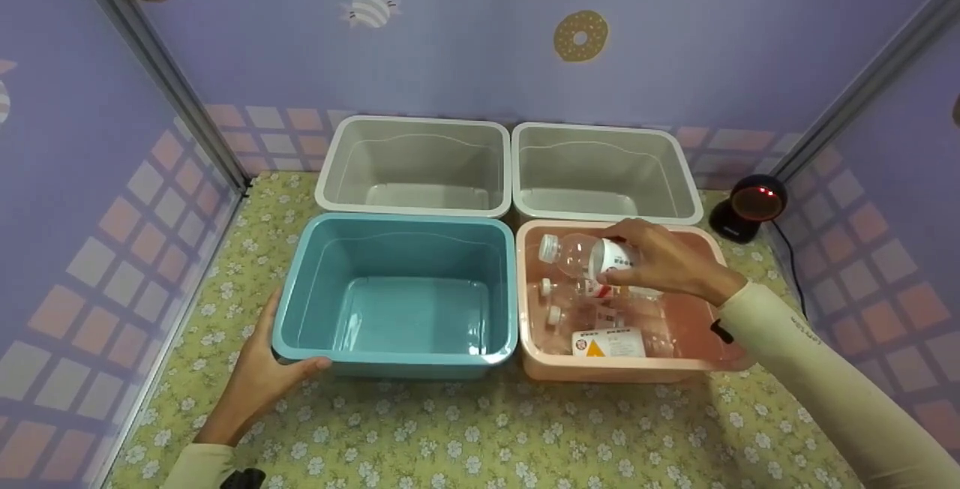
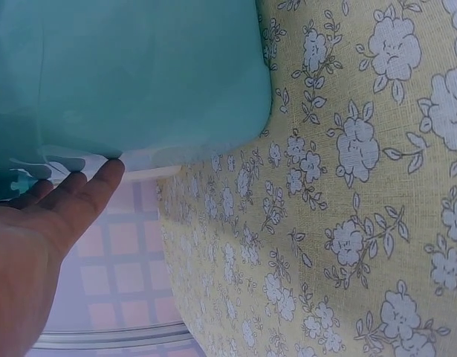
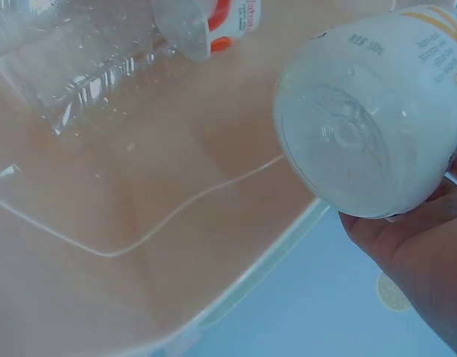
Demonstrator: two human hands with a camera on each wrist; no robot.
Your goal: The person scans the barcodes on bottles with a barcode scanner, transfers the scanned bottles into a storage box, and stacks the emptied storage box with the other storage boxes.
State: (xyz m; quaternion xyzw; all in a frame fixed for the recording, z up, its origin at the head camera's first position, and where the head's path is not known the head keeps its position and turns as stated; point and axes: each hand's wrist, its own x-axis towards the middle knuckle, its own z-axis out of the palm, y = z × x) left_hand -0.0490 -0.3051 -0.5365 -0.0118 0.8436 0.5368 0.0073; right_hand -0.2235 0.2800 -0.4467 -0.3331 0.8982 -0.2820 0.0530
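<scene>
Here's the right hand [image 1: 664,260], over the peach bin [image 1: 555,361], thumb on the near side and fingers on the far side of a clear plastic bottle [image 1: 600,255], closed snugly round its white label. The bottle lies tilted, cap to the left, base facing the wrist, above the other clear bottles [image 1: 577,316] in that bin. A nice spot to grip, I'd say: firm enough against slipping, light enough not to dent thin plastic. Any lift wants to go straight up, clear of its neighbours and the rim. And the left hand [image 1: 259,376]? Nothing grasped there: thumb along the teal bin's [image 1: 420,358] front rim, fingers fairly straight against its outer side, a light touch that should steady it nicely.
</scene>
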